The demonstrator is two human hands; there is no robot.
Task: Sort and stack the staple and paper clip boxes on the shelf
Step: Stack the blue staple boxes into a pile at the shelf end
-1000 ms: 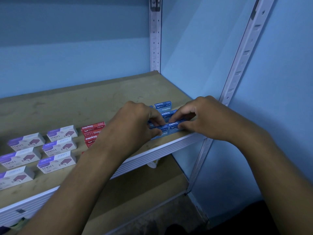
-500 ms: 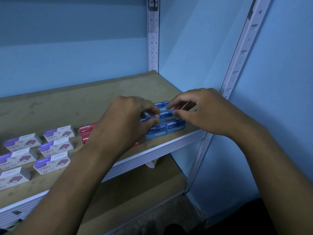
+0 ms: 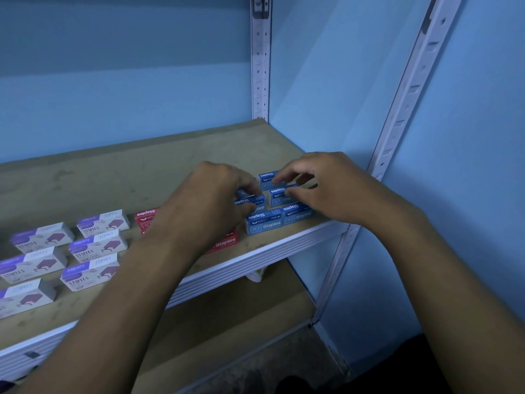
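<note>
- The shelf (image 3: 85,180) is seen as a wooden board in a metal frame, running from the lower left to the far right corner, where the work is concentrated.
- The white and purple boxes (image 3: 93,247) are laid out in rows at the left end, well apart from both hands, each with its long axis along the shelf front.
- The red boxes (image 3: 146,218) are set between that group and the blue one (they are largely hidden under the left forearm, so their count cannot be told).
- The blue boxes (image 3: 279,216) are grouped near the right end of the shelf, just behind its front edge, in short rows going back; their long axes are set parallel to the front edge, and the printing on the tops is read upside down from here.
- The left hand (image 3: 210,206) is curled over the left side of the blue group, and the blue box (image 3: 250,201) in the second row is pinched between its thumb and fingertips.
- The right hand (image 3: 332,189) is placed at the right side, its fingers bent and resting on the rear blue boxes (image 3: 277,184); whether one is actually gripped cannot be told.
- The blue group is thus bracketed end to end by the two hands, neither markedly nearer, so squaring the rows is judged to call for pressure inward along the long axes.
</note>
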